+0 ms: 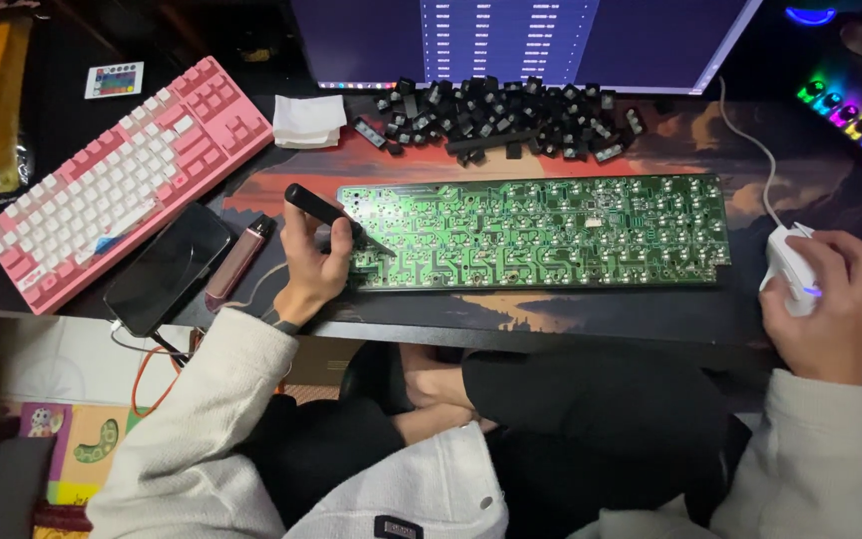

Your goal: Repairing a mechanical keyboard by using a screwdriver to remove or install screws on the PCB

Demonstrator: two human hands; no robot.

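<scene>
- Nearest, the person's knees are drawn up under the table (551, 324) edge, both sleeves white.
- Left hand (313, 262): its grip is closed around a black pen-shaped tool (326, 215), held like a pencil, tip slanting down onto the left end of the bare green circuit board (541, 232). For clean work there, I judge the heel of the hand should rest on the mat so only the fingers steer the tip.
- Right hand (830, 299): its grip is wrapped over a white mouse (788, 265) at the board's right, well apart from the tool. Nothing pins the board, so a light touch at the tip would keep it from sliding.
- Board: it lies flat on the desk mat, long side toward the person, in the middle of the table.
- Left of the tool hand: a maroon stick-shaped device (239, 262), a dark phone (167, 268), then a pink and white keyboard (122, 180) set askew.
- Farther back: a heap of black keycaps and switches (506, 118), just behind the board, and a folded white tissue (308, 120).
- Farthest: a lit monitor (521, 42); coloured lights (850, 115) at the far right.
</scene>
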